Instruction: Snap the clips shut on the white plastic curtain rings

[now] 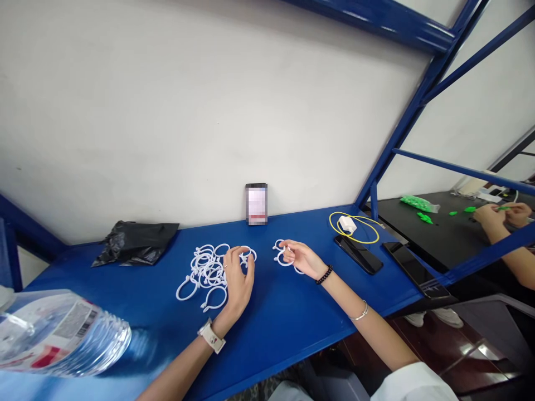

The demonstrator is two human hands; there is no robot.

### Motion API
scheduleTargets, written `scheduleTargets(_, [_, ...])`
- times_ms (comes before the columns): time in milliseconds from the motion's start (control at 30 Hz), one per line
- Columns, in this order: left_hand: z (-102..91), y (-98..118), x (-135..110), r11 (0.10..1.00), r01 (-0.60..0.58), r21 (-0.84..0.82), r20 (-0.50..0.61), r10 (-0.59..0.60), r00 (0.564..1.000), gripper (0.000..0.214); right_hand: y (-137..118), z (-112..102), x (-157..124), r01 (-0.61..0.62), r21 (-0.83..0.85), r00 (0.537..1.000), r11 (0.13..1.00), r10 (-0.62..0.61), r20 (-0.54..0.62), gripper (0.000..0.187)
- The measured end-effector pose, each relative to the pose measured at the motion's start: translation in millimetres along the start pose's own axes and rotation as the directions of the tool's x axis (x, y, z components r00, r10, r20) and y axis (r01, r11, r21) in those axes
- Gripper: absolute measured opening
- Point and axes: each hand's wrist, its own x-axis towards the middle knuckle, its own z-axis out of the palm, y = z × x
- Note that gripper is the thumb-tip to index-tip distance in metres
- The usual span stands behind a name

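Several white plastic curtain rings (pixel 208 271), each with a small eyelet, lie in a loose pile on the blue tabletop (pixel 267 334). My left hand (pixel 238 281) is at the pile's right side, thumb and fingers curled around one white curtain ring (pixel 253 252). To the right, my right hand (pixel 304 258) is closed in a pinch, with a small white piece of a curtain ring at its fingertips. White curtain rings (pixel 282 263) lie beside and partly beneath that hand, which hides some of them. Where the fingers meet the rings is hard to make out.
A phone (pixel 256 205) leans upright against the wall. A black plastic bag (pixel 137 243) and large water bottle (pixel 62 334) are left; a white charger (pixel 346 224) with yellow cable and two dark phones (pixel 359 254) right. Another person's hands (pixel 504 214) work beyond the blue frame.
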Motion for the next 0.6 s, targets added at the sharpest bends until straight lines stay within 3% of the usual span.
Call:
scheduleTargets(167, [4.0,3.9,-6.6,0.985,-0.156,-0.068,0.172,0.165,0.971,0.015,1.3,5.9,-3.9,-0.013,-0.037,0.998,0.999,0.016,0.067,0.012])
scheduleTargets(267, [7.7,2.9,-9.2,0.972,-0.220,-0.087,0.214,0.234,0.948,0.014,3.2,9.4,-6.0,-0.023,-0.091,0.994,0.996,0.033,0.105,0.014])
scheduleTargets(367, [9.0,1.3,-9.1,0.961,-0.254,-0.106,0.195,0.271,0.943,0.012,5.1,11.7,-7.0,-0.026,-0.171,0.994,0.985,0.043,0.097,0.021])
scheduleTargets(600, [8.1,1.4,-8.3,0.951,-0.293,-0.099,0.150,0.305,0.940,0.010,6.2,11.8,-5.4,0.015,-0.366,0.996,0.930,-0.048,-0.081,0.029])
